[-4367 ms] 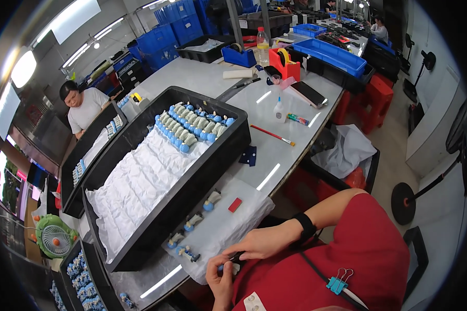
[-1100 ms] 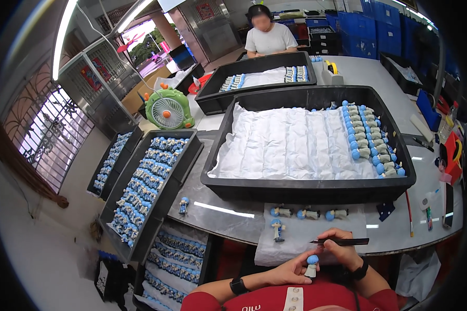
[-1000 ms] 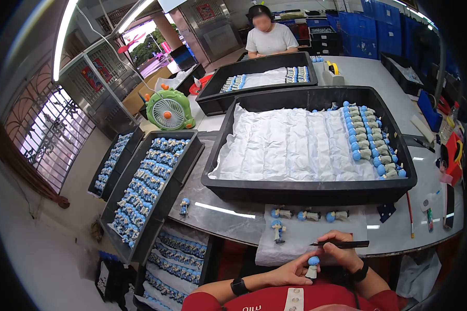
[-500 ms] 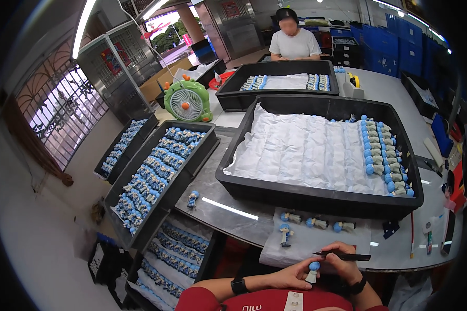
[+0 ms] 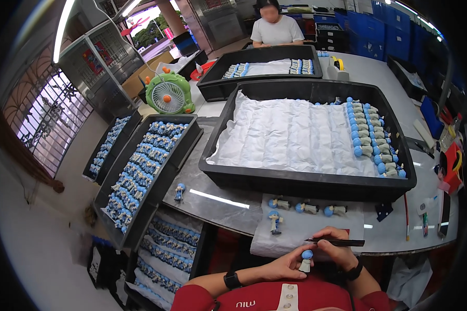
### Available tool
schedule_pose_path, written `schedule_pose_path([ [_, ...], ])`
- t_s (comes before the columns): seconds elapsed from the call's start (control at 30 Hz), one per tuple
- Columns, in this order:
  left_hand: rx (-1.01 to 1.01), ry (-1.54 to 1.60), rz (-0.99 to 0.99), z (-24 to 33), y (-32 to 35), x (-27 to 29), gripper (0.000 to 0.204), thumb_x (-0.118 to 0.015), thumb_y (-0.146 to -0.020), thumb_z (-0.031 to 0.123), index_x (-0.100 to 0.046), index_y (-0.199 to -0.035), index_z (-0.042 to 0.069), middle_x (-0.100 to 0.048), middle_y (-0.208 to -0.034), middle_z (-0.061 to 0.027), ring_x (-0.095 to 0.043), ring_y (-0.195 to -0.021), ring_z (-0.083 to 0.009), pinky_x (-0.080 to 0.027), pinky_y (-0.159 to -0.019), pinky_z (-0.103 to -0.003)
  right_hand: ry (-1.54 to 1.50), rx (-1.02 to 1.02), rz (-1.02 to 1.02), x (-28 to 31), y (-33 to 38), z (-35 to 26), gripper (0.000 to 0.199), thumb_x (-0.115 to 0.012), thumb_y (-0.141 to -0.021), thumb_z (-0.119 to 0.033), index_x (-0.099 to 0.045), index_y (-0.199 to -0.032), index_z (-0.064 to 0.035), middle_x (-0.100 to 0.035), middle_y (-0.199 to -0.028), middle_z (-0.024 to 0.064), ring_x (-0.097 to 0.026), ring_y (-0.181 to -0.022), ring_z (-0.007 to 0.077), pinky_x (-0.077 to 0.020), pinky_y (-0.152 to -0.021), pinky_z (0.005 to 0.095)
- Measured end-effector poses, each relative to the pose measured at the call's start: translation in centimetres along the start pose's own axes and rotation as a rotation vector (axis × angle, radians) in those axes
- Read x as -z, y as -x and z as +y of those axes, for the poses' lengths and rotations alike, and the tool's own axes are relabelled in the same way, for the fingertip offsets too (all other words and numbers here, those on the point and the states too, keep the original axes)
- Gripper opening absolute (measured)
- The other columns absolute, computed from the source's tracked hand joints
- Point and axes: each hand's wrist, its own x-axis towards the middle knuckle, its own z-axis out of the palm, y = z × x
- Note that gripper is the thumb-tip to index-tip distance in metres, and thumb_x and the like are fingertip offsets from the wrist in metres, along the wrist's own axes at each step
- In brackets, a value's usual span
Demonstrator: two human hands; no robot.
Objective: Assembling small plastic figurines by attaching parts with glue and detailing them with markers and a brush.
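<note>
Close to my body, my left hand (image 5: pixel 284 267) is closed round a small figurine (image 5: pixel 305 263) with a blue head and a pale grey-white body. The figurine is upright, slightly tilted. My right hand (image 5: pixel 338 253) grips a slim black pen (image 5: pixel 347 242), its thin tip pointing left just above the figurine's head; whether it touches cannot be made out. Beyond my hands lies a white sheet (image 5: pixel 254 246). On it are a standing-pose figurine (image 5: pixel 275 223) in blue and white and a row of three lying figurines (image 5: pixel 307 208).
A large black tray (image 5: pixel 296 184) with white padding and rows of figurines stands ahead. Another black tray (image 5: pixel 114 228), full of blue figurines, is at left. A single figurine (image 5: pixel 179 192) lies beside it. A green fan (image 5: pixel 168 96) and a seated person (image 5: pixel 277 31) are farther off.
The whole view has shifted, so the scene sits a little farther left and up. Both hands keep their hold on the figurine and the pen, with little movement between them.
</note>
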Motion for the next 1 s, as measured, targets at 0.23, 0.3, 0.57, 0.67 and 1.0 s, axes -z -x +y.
schedule_pose_path([
  [0.23, 0.037, -0.031, 0.034, -0.5, -0.1, 0.0, 0.083, -0.061, -0.081, -0.002, -0.010, -0.145, 0.015, -0.038, -0.117, -0.0070, -0.043, -0.103, -0.0098, -0.039, -0.087, -0.023, 0.021, 0.036, -0.017, 0.2, 0.1, -0.2, 0.020, -0.063, -0.082, -0.013, -0.064, -0.098, 0.0002, -0.064, -0.091, 0.0070, -0.059, -0.082, 0.0116, -0.0474, -0.074, 0.0243],
  [0.3, 0.013, -0.035, 0.022, -0.2, -0.3, 0.0, 0.083, -0.061, -0.081, -0.002, -0.011, -0.144, 0.016, -0.038, -0.117, -0.0069, -0.043, -0.103, -0.0098, -0.039, -0.087, -0.022, 0.008, 0.025, -0.012, 0.1, 0.1, -0.4, 0.020, -0.063, -0.082, -0.012, -0.064, -0.098, 0.0003, -0.064, -0.090, 0.0070, -0.059, -0.082, 0.0111, -0.0475, -0.074, 0.0241],
  [0.57, 0.010, -0.063, 0.024, 0.1, -0.4, 0.1, 0.082, -0.061, -0.081, -0.002, -0.012, -0.144, 0.016, -0.038, -0.117, -0.0071, -0.044, -0.103, -0.0101, -0.039, -0.087, -0.023, -0.034, -0.007, -0.022, 0.0, -0.1, -0.6, 0.023, -0.064, -0.083, -0.013, -0.062, -0.101, 0.0010, -0.065, -0.091, 0.0066, -0.059, -0.083, 0.0097, -0.0473, -0.074, 0.0235],
  [0.67, 0.023, -0.065, 0.030, 0.1, -0.4, 0.1, 0.082, -0.061, -0.081, -0.002, -0.013, -0.144, 0.016, -0.038, -0.117, -0.0072, -0.044, -0.104, -0.0105, -0.038, -0.088, -0.023, -0.010, 0.005, -0.021, 0.1, -0.1, -0.6, 0.022, -0.064, -0.083, -0.013, -0.062, -0.100, 0.0008, -0.065, -0.091, 0.0066, -0.059, -0.083, 0.0098, -0.0473, -0.075, 0.0235],
  [1.0, 0.027, -0.112, 0.018, -0.3, -0.3, 0.6, 0.081, -0.060, -0.082, -0.001, -0.011, -0.145, 0.015, -0.038, -0.119, -0.0078, -0.042, -0.109, -0.0122, -0.036, -0.093, -0.024, -0.002, -0.023, -0.048, 0.2, 0.0, -0.4, 0.023, -0.064, -0.083, -0.015, -0.062, -0.101, 0.0002, -0.065, -0.094, 0.0064, -0.059, -0.086, 0.0105, -0.0465, -0.077, 0.0241],
])
